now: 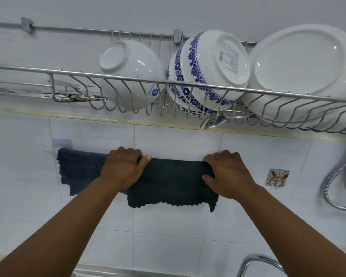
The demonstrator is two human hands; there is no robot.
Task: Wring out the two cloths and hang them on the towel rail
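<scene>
A dark green cloth [172, 182] hangs folded over the towel rail on the tiled wall, its scalloped edge at the bottom. My left hand [124, 166] grips its top left corner and my right hand [226, 172] grips its top right corner. To the left a dark blue cloth [78, 168] hangs over the same rail, partly behind my left hand. Only the rail's left end bracket [51, 149] shows; the cloths hide the bar itself.
Just above my hands a wire dish rack [168, 82] holds a white bowl [128, 70], a blue-patterned bowl [206, 68] and a white plate [304, 72]. A sticker hook [277, 177] and a shower hose [340, 176] are at right. A tap [256, 262] rises at bottom right.
</scene>
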